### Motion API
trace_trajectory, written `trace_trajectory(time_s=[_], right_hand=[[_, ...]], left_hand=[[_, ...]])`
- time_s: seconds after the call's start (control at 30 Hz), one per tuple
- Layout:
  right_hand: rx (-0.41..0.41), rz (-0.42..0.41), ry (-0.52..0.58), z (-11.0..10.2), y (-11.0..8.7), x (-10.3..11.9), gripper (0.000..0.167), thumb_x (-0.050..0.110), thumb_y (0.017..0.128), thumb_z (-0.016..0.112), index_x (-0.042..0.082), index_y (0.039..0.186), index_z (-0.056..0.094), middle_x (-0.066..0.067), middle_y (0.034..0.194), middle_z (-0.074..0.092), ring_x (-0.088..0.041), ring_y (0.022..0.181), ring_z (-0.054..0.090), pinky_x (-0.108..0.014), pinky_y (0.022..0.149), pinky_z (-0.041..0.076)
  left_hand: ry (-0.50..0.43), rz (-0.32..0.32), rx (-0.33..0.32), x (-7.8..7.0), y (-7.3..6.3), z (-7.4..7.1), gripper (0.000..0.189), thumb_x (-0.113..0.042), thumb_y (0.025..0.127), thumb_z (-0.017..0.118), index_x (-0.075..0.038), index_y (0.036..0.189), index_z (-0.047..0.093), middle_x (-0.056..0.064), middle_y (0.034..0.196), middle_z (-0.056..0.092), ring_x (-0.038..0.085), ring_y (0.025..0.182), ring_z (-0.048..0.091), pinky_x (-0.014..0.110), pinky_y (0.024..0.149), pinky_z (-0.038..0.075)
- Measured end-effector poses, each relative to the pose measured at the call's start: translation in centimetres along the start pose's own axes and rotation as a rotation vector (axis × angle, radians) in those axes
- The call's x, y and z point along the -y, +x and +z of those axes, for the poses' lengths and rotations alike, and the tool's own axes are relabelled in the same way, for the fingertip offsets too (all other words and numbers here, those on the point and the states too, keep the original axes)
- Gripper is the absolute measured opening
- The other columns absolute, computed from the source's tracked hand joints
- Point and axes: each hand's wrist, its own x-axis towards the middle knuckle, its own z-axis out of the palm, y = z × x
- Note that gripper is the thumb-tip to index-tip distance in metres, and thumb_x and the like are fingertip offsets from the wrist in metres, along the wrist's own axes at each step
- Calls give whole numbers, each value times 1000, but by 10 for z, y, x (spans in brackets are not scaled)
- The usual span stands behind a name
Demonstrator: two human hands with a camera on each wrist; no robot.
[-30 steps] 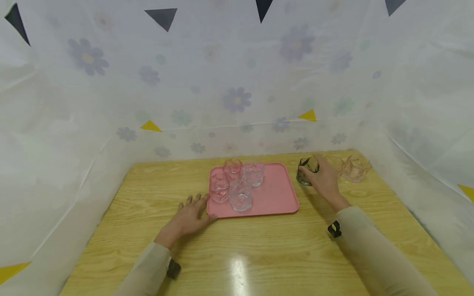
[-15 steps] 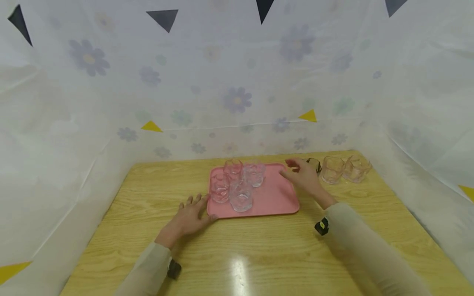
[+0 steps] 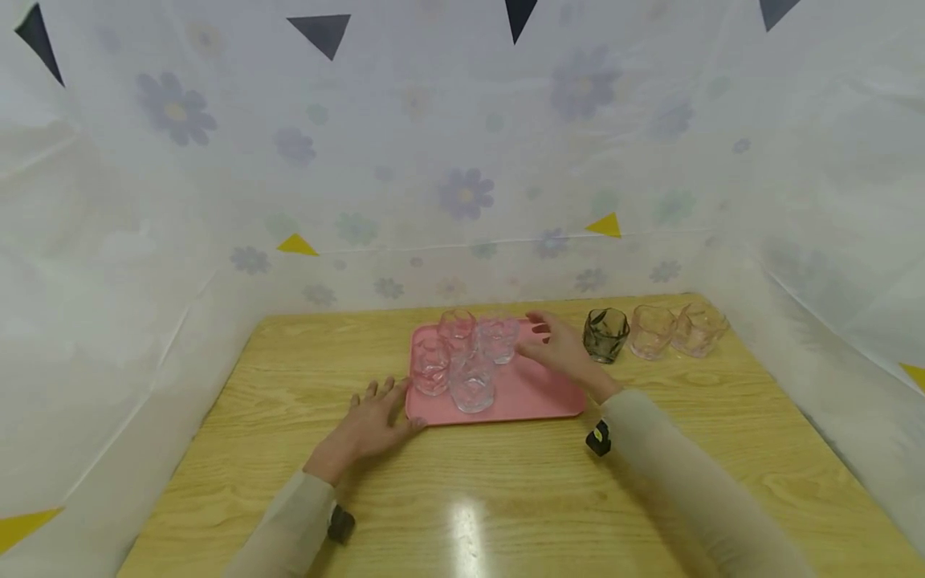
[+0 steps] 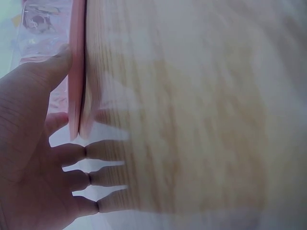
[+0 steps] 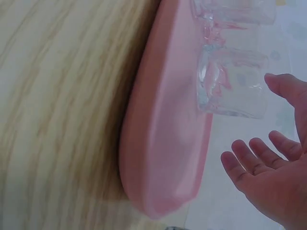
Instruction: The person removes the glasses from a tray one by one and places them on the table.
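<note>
My left hand [image 3: 368,425] lies at the left front corner of the pink tray [image 3: 538,393], fingers spread on the table. In the left wrist view its thumb touches the tray rim [image 4: 76,76]. Over the right part of the tray hovers my right hand [image 3: 567,353], fingers apart and holding nothing. Nearest to it is the back clear glass [image 3: 499,343]; the right wrist view shows this glass [image 5: 235,86] just beyond the thumb. Another clear glass [image 3: 473,392] stands in front of it, and two pink-tinted glasses [image 3: 430,371] fill the tray's left side.
Right of the tray, a dark grey glass [image 3: 605,337] stands in a row with two amber-tinted glasses [image 3: 652,335] along the back of the wooden table [image 3: 462,498]. A white flowered sheet [image 3: 376,177] hangs behind and at both sides.
My right hand has let go of the dark grey glass and moved left over the tray. That glass stays on the table in the row. My left hand keeps its place.
</note>
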Motion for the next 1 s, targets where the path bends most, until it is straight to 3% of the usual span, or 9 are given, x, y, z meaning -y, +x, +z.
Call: trace_trajectory(time_s=[0.2, 0.47, 1.0], right_hand=[[7, 15, 29, 10, 6, 0, 82, 36, 94, 80, 4, 159, 41, -20, 155, 53, -43, 136, 57, -60, 109, 52], [-8, 27, 58, 25, 15, 2, 86, 32, 92, 83, 3, 160, 40, -21, 158, 50, -43, 134, 59, -58, 108, 54], [18, 97, 99, 41, 18, 9, 95, 36, 92, 83, 10, 166, 30, -16, 167, 40, -43, 145, 49, -61, 112, 49]], left_hand=[[9, 0, 4, -1, 0, 0, 85, -62, 103, 55, -16, 169, 27, 27, 171, 23, 59, 157, 16, 79, 124, 10], [4, 11, -19, -1, 0, 1, 84, -60, 103, 58, -13, 167, 31, 31, 169, 28, 61, 155, 20, 83, 121, 13], [8, 11, -25, -1, 1, 1, 84, -61, 102, 57, -14, 167, 31, 30, 169, 28, 61, 155, 20, 82, 121, 13]])
